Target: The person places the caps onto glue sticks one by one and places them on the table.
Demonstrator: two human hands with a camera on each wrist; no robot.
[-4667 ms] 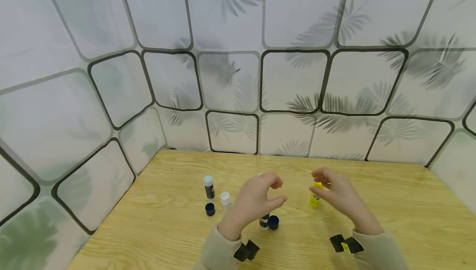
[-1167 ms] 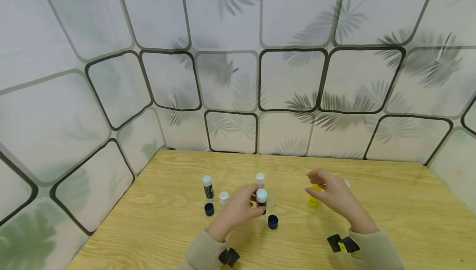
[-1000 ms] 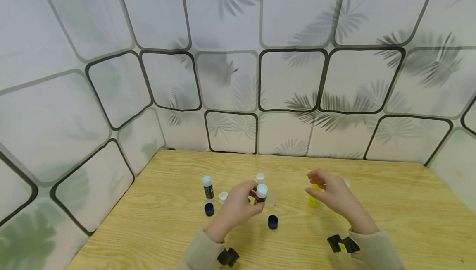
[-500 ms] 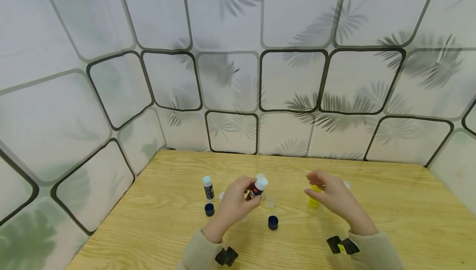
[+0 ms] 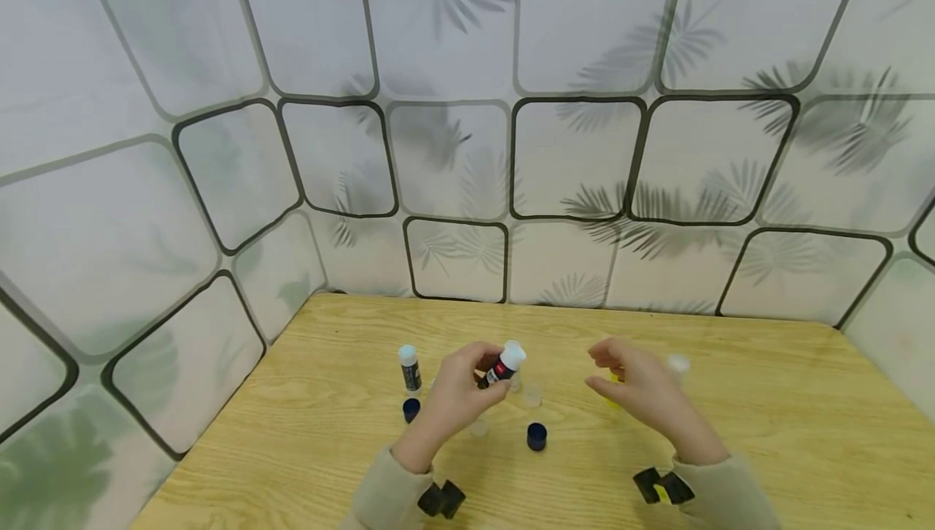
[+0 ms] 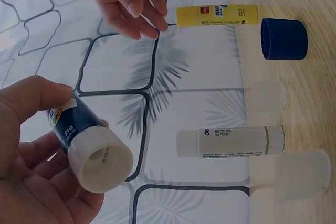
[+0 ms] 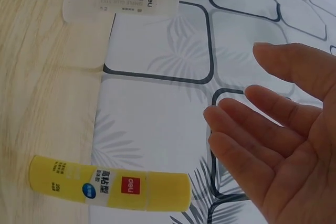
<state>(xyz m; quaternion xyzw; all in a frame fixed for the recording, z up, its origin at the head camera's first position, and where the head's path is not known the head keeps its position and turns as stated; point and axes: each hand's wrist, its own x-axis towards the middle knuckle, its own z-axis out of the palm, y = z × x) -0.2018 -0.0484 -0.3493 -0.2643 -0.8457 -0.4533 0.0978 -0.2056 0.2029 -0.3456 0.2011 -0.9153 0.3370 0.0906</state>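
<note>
My left hand (image 5: 454, 388) holds a glue stick (image 5: 501, 369) with a dark label up off the table. The stick tilts, its white end pointing up and right; the left wrist view shows that hollow white end (image 6: 102, 161) close up, with the thumb and fingers around the barrel. My right hand (image 5: 637, 388) hovers with relaxed, slightly bent fingers and nothing in it. Beyond it stands a yellow glue stick (image 7: 110, 183), mostly hidden behind the hand in the head view. A white glue stick (image 6: 226, 141) stands upright behind the held one.
Another dark-labelled glue stick (image 5: 411, 368) stands at the left, with a navy cap (image 5: 411, 410) before it. A second navy cap (image 5: 536, 437) and a translucent cap (image 5: 532, 396) lie mid-table. A clear glue stick (image 7: 121, 3) stands to the right. Patterned cloth walls (image 5: 453, 258) border the table.
My left hand has taken hold of the dark-labelled glue stick beside the navy cap, lifted it and tilted it over. My right hand has shifted slightly left.
</note>
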